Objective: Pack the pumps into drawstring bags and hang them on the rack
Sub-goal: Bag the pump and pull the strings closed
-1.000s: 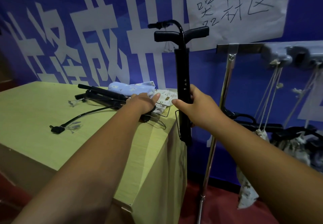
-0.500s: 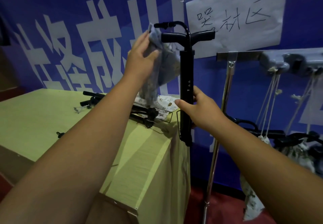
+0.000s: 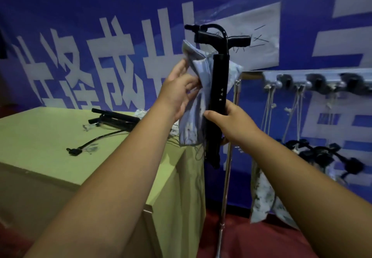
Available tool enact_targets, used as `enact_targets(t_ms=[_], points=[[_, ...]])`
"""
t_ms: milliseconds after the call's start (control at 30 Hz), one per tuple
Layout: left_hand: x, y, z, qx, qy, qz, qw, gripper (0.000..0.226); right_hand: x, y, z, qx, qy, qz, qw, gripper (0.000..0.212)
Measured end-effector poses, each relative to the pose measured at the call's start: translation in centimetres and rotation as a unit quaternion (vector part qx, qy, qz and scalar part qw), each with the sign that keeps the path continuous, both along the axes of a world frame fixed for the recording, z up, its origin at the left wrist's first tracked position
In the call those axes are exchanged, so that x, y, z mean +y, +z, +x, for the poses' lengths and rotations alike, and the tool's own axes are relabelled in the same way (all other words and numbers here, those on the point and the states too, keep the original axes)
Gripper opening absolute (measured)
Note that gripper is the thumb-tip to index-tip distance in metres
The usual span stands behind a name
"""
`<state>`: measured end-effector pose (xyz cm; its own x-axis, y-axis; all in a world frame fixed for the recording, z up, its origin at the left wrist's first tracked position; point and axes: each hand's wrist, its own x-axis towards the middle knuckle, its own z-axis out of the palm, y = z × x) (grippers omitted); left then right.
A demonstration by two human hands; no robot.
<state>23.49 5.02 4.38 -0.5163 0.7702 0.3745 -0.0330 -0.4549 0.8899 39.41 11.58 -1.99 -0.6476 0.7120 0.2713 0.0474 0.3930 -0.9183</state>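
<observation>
Black and upright, the pump (image 3: 219,88) is held in mid-air just off the desk's corner, the right hand (image 3: 228,121) curled round its barrel below the middle. At its nine o'clock the left hand (image 3: 179,94) grips a pale blue drawstring bag (image 3: 191,128) draped against the barrel. The pump is not yet inside, so this one seems to be at the bagging step. At three o'clock the rack (image 3: 314,78) already carries bagged pumps (image 3: 261,195) hanging by their cords. More pumps (image 3: 114,117) lie at nine o'clock on the pale green desk (image 3: 46,153), so several appear left. Behind hangs a blue banner (image 3: 80,56) with white characters, and the floor (image 3: 251,241) is red.
</observation>
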Motion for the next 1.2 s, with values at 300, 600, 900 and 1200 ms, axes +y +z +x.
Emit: enact_targets(t_ms=[300,600,900,1200], points=[[-5.8,-13.6,3.8,0.321,-0.042,-0.262,0.909,0.105,-2.5,-5.6,4.2,-0.022,-0.043,-0.08,0.996,0.013],[-7.6,-22.8,5.6,0.43,0.057,-0.167,0.885,0.085,-4.0,-12.6,5.9,-0.042,-0.045,-0.139,0.988,0.024],[-8.2,-28.3,5.9,0.285,0.159,-0.284,0.902,0.017,-3.5,-20.0,6.5,-0.149,-0.048,-0.088,0.984,0.028],[-7.0,-35.0,5.3,0.229,0.102,-0.449,0.857,0.025,-2.5,-25.0,7.4,-0.134,-0.068,-0.113,0.982,0.016]])
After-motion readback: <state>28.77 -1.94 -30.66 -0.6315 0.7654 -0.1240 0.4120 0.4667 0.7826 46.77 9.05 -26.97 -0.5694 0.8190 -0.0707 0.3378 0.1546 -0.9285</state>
